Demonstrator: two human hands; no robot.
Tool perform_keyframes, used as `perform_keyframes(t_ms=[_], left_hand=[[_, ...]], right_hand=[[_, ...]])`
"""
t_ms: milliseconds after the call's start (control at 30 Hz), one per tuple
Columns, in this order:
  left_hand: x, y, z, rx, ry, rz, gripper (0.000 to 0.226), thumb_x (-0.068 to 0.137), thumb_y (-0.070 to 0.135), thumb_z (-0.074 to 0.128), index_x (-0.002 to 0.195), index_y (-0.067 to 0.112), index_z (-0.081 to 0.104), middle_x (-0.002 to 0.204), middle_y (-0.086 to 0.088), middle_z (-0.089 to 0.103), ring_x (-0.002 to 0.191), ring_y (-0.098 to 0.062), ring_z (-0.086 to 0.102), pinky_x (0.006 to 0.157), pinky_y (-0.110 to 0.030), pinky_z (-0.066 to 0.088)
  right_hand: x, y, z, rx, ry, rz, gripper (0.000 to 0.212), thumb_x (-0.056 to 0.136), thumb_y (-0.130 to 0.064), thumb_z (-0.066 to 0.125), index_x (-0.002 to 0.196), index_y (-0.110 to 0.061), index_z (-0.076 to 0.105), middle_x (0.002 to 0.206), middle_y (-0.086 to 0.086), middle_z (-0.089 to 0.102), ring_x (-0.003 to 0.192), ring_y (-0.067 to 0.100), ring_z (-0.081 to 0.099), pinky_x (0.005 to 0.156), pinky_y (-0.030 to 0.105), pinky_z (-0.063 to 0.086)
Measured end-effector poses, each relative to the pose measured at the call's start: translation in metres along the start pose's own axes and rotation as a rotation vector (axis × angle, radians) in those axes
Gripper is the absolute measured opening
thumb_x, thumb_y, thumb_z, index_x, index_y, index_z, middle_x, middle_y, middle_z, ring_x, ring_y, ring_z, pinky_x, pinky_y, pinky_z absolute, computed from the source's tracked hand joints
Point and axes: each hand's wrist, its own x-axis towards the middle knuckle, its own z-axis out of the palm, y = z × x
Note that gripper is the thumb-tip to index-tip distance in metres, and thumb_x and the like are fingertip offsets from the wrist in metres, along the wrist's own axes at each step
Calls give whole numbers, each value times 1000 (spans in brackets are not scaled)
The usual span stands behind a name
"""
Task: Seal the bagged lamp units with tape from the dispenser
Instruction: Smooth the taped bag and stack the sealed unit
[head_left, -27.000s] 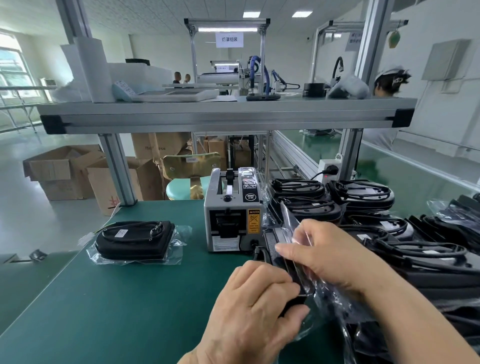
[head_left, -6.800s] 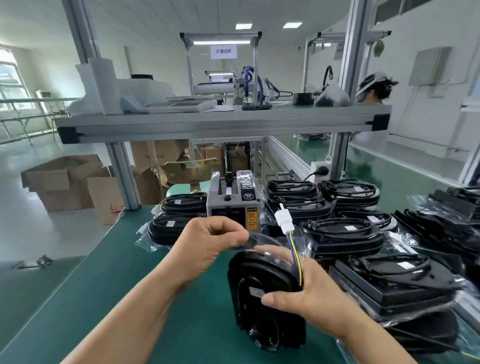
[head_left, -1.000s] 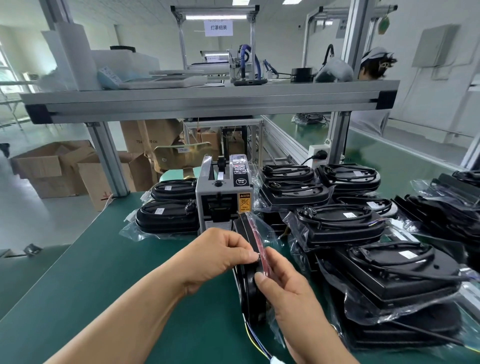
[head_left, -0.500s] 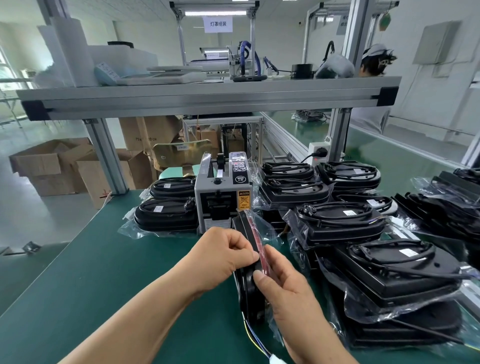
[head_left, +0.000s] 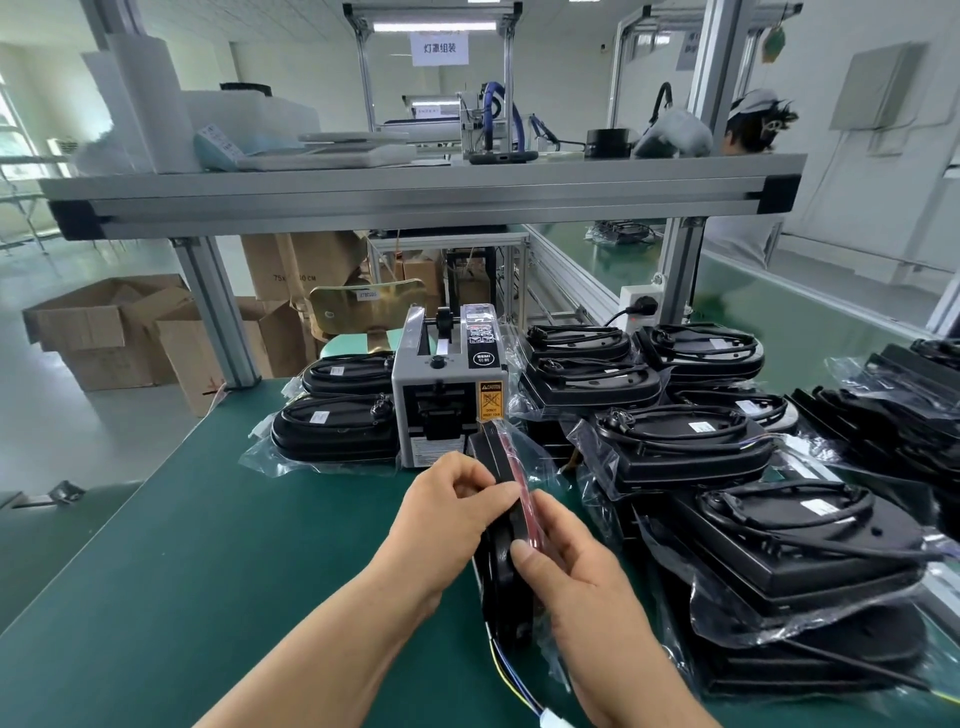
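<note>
I get one view: head cam, wide-angle, facing forward and down across the table (head_left: 156, 571). Nearest, at lower centre, are the left hand (head_left: 452, 514) and right hand (head_left: 566, 561), both pinching the lamp (head_left: 485, 449). The dispenser (head_left: 447, 400) is mid-frame just beyond. The shelf (head_left: 415, 197) spans the upper frame, with the hall far behind.
</note>
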Motion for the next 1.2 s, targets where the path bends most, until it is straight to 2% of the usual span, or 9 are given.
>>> perform_keyframes(t_ms=[167, 267, 400, 533, 667, 767, 900, 1033, 1200], left_hand=[[-16, -9, -6, -132, -144, 6, 38, 57, 43, 84, 91, 43, 67, 79, 11, 57, 66, -1, 56, 63, -14, 46], [-18, -11, -9, -149, -150, -3, 52, 50, 46, 83, 98, 39, 66, 74, 15, 59, 67, -2, 57, 65, -16, 47], [-18, -7, -10, -84, -156, -12, 50, 58, 37, 83, 104, 33, 64, 79, 13, 57, 63, 2, 54, 65, -15, 47], [-16, -3, -7, 14, -160, 10, 47, 63, 36, 84, 105, 34, 63, 86, 6, 52, 61, 0, 48, 62, -14, 43], [-10, -3, -13, -19, -204, 9, 39, 68, 31, 84, 102, 28, 66, 70, 13, 57, 57, 1, 49, 56, -13, 43], [15, 1, -19, -204, -24, -76, 3, 86, 22, 75, 84, 20, 73, 65, 8, 63, 53, -3, 53, 51, -17, 45], [78, 4, -25, -477, 293, -368, 12, 93, 19, 67, 82, 13, 69, 62, 2, 63, 49, -6, 52, 46, -19, 41], [114, 0, -18, -576, 305, -544, 6, 96, 15, 60, 94, 11, 65, 59, 2, 59, 44, -4, 51, 40, -15, 35], [133, 0, -11, -679, 271, -594, 22, 97, 11, 52, 76, 15, 47, 54, 4, 46, 47, -7, 42, 43, -17, 29]], right_hand=[[-1, -2, -6, 45, -22, 27, 43, 95, -12, 63, 113, -50, 55, 108, -36, 67, 106, -12, 62, 94, 20, 46], [0, -16, -13, 48, -75, 78, 44, 87, -28, 71, 125, -43, 56, 114, -30, 68, 111, -7, 62, 98, 24, 47], [31, -49, -20, -53, -48, 105, 96, 66, -56, 72, 150, -24, 39, 146, -6, 51, 130, 11, 51, 112, 40, 40], [78, -65, 0, -293, -47, 121, 42, 82, -36, 74, 115, -16, 58, 112, -3, 64, 94, 6, 57, 79, 20, 45], [99, -54, 11, -419, -13, 114, 11, 87, -26, 65, 85, -18, 59, 82, -5, 62, 70, 8, 54, 58, 23, 39], [102, -45, 5, -360, 19, 114, 11, 90, -28, 64, 92, -18, 63, 91, -2, 67, 84, 14, 63, 78, 32, 52], [99, -41, 2, -227, 23, 152, 32, 91, -31, 68, 117, -13, 65, 115, 8, 70, 109, 26, 66, 101, 47, 51], [99, -35, 4, -205, 20, 123, 52, 91, -37, 67, 136, -12, 55, 131, 5, 63, 118, 23, 62, 104, 43, 49], [100, -32, 3, -332, 51, 46, 42, 93, -39, 64, 127, -16, 58, 114, -6, 64, 81, -5, 53, 63, 5, 35]])
